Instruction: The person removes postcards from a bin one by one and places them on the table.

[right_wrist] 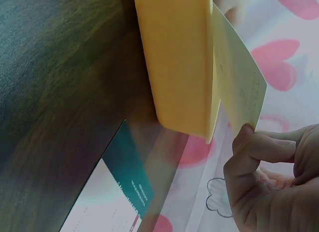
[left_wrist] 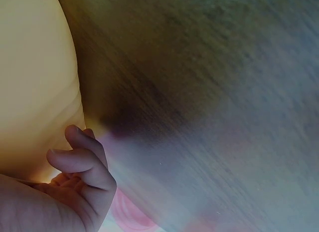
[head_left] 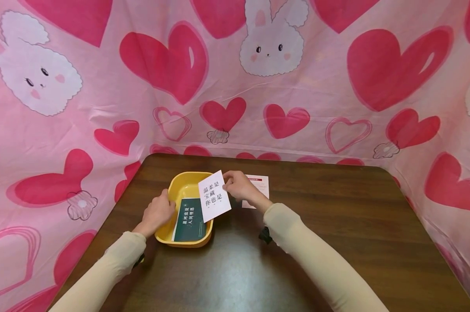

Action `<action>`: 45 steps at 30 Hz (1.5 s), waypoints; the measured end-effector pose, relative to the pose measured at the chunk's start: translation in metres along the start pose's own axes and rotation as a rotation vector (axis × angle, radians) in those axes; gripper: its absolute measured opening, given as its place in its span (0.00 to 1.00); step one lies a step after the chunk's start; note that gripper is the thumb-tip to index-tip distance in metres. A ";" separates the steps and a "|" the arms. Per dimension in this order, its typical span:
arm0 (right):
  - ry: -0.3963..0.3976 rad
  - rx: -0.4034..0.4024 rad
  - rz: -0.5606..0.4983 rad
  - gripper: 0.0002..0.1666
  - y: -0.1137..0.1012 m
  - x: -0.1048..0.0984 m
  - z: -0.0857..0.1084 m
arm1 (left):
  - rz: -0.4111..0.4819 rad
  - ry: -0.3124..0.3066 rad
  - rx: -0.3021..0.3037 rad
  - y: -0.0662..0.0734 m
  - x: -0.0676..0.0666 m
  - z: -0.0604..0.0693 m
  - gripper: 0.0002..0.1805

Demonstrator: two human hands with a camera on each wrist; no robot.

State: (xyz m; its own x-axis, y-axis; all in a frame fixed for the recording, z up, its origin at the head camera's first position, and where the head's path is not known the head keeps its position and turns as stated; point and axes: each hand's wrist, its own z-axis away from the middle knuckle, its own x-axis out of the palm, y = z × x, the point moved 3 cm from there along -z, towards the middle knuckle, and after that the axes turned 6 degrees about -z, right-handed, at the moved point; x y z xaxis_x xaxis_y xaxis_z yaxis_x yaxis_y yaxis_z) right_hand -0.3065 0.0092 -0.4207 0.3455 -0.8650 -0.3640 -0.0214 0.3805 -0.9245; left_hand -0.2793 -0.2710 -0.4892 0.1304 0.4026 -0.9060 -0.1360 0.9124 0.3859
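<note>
A yellow plastic basin (head_left: pixel 188 244) stands on the table, with a dark green card (head_left: pixel 192 219) printed in white characters lying inside. My left hand (head_left: pixel 159 211) holds the basin's left rim; in the left wrist view its fingers (left_wrist: pixel 94 167) curl close to the basin wall (left_wrist: pixel 37 82). My right hand (head_left: pixel 240 186) pinches the edge of a white card (head_left: pixel 215 210) with black Chinese characters, tilted above the basin's right rim. The right wrist view shows this card (right_wrist: pixel 244 82) between thumb and fingers. Some left fingertips are hidden in the head view.
Behind my right hand, a white printed card (head_left: pixel 261 184) with a red strip lies on the brown wooden table (head_left: pixel 336 216); in the right wrist view, a teal part (right_wrist: pixel 132 167) shows there too. A pink cloth (head_left: pixel 258 95) with hearts and rabbits hangs around the table.
</note>
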 end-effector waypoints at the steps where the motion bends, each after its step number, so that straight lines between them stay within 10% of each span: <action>1: 0.005 0.000 -0.005 0.21 0.001 -0.002 0.000 | 0.001 -0.001 0.000 0.000 0.000 0.000 0.26; 45: 0.210 0.174 -0.128 0.19 0.087 -0.107 0.018 | -0.003 0.001 0.004 -0.001 0.000 -0.001 0.26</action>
State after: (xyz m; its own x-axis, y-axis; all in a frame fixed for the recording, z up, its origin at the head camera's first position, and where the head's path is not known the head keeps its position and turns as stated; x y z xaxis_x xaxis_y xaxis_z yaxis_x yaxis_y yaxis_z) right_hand -0.3283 0.1411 -0.4604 0.1333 -0.9514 -0.2775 0.1774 0.2983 -0.9378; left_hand -0.2797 -0.2723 -0.4900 0.1300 0.3996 -0.9074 -0.1318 0.9140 0.3837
